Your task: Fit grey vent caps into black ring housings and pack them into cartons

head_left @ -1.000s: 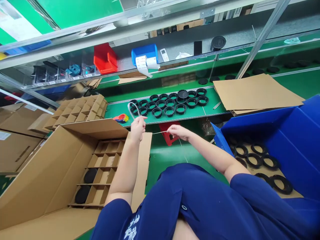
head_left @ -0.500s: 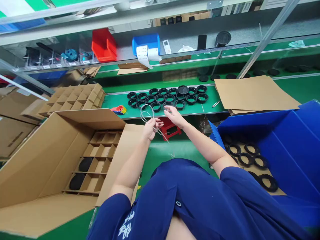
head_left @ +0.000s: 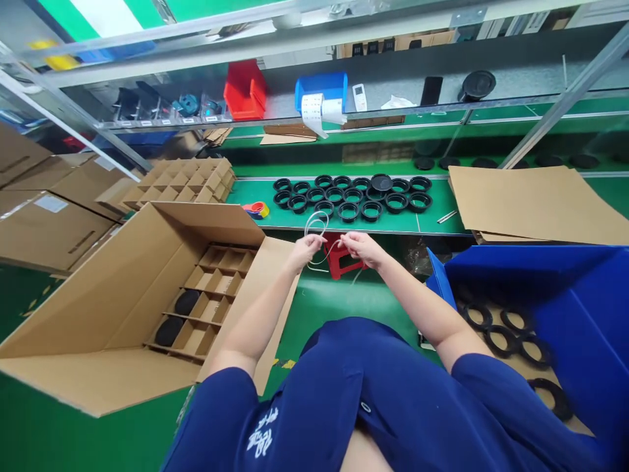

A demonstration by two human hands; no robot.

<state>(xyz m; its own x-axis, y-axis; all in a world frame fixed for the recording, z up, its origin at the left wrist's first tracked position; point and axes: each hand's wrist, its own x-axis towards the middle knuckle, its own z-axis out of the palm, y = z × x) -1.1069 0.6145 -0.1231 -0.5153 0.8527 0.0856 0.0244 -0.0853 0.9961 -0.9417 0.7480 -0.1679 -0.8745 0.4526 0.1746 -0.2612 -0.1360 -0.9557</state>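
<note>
Green-topped workstation with a grey shelf [head_left: 407, 85] above: on that shelf sit a red bin [head_left: 244, 92], a blue bin [head_left: 338, 84] with a printed paper roll at its front, a white handset [head_left: 360, 98] and a dark, flat, phone-like slab [head_left: 432, 90]. Below, the tabletop [head_left: 439, 196] carries a cluster of black rings [head_left: 348, 218], a flat black disc resting on top at the far edge of the group. Colourful tape [head_left: 258, 210] lies to their left, cardboard sheets [head_left: 535, 200] to their right. In front of the tabletop's near edge, the left hand [head_left: 308, 249] is closed on a thin pale cord [head_left: 317, 212], whose loops stand up above the fingers. The right hand [head_left: 361, 246], just beside it, pinches the same cord between thumb and fingertips, a slack curve running between the two. Behind and below them is a red stool [head_left: 339, 270]. An open cardboard box [head_left: 118, 288] with dividers stands at left, two black round pieces in its cells; at right, a blue box [head_left: 590, 288] contains more black rings.
</note>
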